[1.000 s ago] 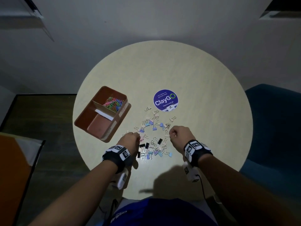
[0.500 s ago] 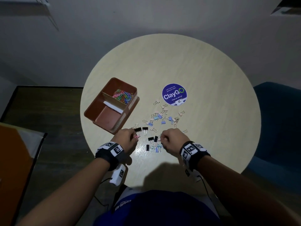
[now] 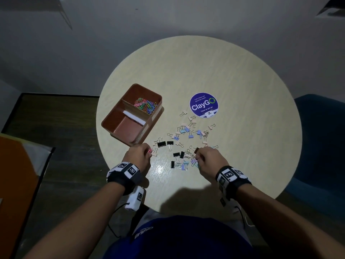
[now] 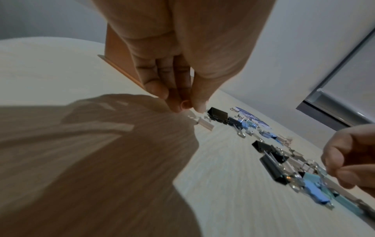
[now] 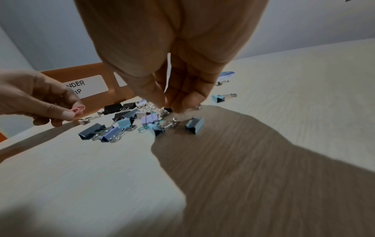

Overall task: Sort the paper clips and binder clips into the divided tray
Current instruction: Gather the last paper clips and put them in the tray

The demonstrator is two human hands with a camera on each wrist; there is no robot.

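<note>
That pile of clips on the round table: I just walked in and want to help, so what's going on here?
A person is sorting clips into a brown divided tray. Its far compartment already holds coloured paper clips; the near one looks empty. The left hand pinches a pink paper clip. The right hand pinches something small and dark from the binder clips scattered on the table; most are still unsorted.

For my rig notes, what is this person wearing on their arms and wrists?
Both forearms are bare, no sleeves. Each wrist has a black band with white square-code tags. A small white tagged box hangs under the left wrist, with a thin black cable.
</note>
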